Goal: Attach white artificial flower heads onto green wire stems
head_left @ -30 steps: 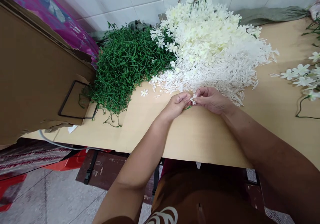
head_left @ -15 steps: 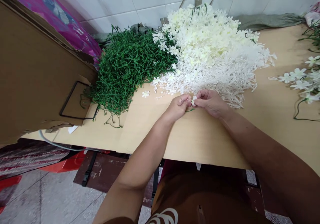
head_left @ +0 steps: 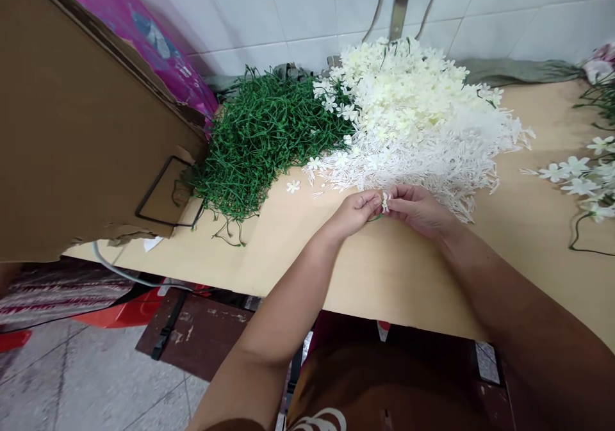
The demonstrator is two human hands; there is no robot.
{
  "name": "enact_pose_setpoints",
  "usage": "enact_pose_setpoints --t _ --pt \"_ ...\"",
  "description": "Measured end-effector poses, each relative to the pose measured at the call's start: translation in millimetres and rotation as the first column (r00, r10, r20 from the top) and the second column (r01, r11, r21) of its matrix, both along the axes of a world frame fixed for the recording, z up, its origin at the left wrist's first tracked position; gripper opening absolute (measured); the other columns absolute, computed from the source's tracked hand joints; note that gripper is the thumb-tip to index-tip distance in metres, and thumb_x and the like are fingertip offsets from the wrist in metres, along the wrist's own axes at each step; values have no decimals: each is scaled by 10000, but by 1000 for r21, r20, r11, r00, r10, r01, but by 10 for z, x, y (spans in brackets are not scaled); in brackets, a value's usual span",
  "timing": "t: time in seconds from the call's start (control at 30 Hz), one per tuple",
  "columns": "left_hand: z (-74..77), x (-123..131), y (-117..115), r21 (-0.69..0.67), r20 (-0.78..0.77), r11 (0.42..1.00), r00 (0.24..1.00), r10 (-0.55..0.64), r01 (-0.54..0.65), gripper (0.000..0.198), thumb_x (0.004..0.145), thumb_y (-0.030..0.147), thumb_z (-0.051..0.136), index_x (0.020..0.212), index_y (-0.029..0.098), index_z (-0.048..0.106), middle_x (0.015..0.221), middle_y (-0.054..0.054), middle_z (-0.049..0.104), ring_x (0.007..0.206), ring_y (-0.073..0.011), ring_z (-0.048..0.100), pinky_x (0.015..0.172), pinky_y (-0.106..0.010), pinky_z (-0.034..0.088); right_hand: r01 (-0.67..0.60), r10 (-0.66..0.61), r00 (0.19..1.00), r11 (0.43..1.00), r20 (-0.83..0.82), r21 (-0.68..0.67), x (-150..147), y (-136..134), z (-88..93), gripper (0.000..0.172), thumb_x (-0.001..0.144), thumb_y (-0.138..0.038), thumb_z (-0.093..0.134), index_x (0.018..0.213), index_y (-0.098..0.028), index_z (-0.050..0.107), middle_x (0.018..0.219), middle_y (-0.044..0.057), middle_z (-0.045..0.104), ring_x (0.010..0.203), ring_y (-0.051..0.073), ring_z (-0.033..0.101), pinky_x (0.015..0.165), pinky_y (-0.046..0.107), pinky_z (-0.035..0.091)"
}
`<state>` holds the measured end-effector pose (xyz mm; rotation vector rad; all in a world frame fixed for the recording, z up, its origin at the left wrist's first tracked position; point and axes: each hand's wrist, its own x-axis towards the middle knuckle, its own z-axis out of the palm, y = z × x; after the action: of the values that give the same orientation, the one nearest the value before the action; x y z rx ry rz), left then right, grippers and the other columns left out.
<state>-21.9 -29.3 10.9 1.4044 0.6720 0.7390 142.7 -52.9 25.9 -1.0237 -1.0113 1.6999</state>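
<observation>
My left hand (head_left: 358,213) pinches a thin green plastic stem (head_left: 375,218), whose end pokes out below the fingers. Between the fingertips of both hands is a small white artificial flower (head_left: 385,202), held from the other side by my right hand (head_left: 417,208). The two hands nearly meet above the table, just in front of a heap of white stamens or sprigs (head_left: 432,168). White and cream flower heads (head_left: 403,91) are piled behind that. To the left lies a tangled mound of green stems (head_left: 269,136).
One loose white flower (head_left: 293,187) lies on the tabletop (head_left: 288,245). A cardboard box (head_left: 96,123) stands at the left with a black wire frame (head_left: 156,187) against it. Flowers on stems (head_left: 579,175) lie at the right edge. A tiled wall (head_left: 307,8) bounds the back.
The whole view has shifted, so the table and piles appear lower and slightly to the right. Both hands stay together at the flower, which has turned to show its side.
</observation>
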Motion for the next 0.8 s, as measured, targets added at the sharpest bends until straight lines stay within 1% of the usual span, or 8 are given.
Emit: enact_pose_setpoints --t 0.17,0.33,0.5,0.57,0.6,0.67,0.73,0.8 --pt "-20 6 -7 4 22 1000 1000 -6 6 574 725 717 624 668 157 515 560 53 383 534 -73 329 538 -245 243 -32 32 999 999 -8 -19 26 5 -4 299 514 -312 909 579 -204 638 580 -38 640 588 94 580 617 242 480" --pt "-23 22 -27 10 -59 999 998 38 -37 439 811 565 594 651 167 501 543 59 372 532 -78 322 541 -246 261 63 -58 993 997 104 -43 4 1 -49 328 456 -251 911 564 -197 606 540 -53 611 551 88 556 567 233 446" --pt "-50 40 -32 80 -120 992 987 103 -94 316 879 391 535 663 161 516 576 35 441 556 -88 366 563 -237 293 153 -149 976 988 162 -9 -92 -17 -5 365 467 -320 889 571 -208 558 512 -61 575 530 89 533 561 244 438" --pt "-62 37 -33 131 -164 986 979 120 -99 323 900 382 508 668 158 526 603 17 486 577 -96 400 572 -235 313 123 -120 965 992 232 5 -83 -43 58 371 490 -365 866 587 -213 542 513 -54 579 530 97 536 565 255 440" --pt "-63 34 -35 162 -195 983 973 121 -90 337 909 396 496 674 158 537 618 9 506 592 -101 421 576 -234 323 75 -73 953 997 293 4 -53 -66 98 364 514 -389 847 602 -213 542 523 -45 591 540 106 548 574 262 444" --pt "-50 28 -39 221 -261 972 956 132 -74 366 926 429 465 699 161 568 651 0 541 633 -114 468 594 -232 349 -81 80 887 997 455 -16 69 -128 193 332 587 -429 796 646 -208 556 581 -13 636 589 134 593 602 282 460" --pt "-16 28 -46 267 -325 959 928 180 -93 383 944 440 421 738 169 597 699 -4 582 683 -124 516 628 -233 381 -270 250 736 961 629 -66 250 -195 305 298 672 -460 732 733 -195 609 685 31 686 664 173 637 639 311 481" --pt "32 32 -56 305 -377 944 895 238 -123 381 956 422 392 767 178 616 757 -9 624 741 -134 555 675 -240 405 -342 277 560 936 780 -87 428 -233 435 335 706 -484 696 873 -195 671 822 71 726 764 226 672 681 348 503"
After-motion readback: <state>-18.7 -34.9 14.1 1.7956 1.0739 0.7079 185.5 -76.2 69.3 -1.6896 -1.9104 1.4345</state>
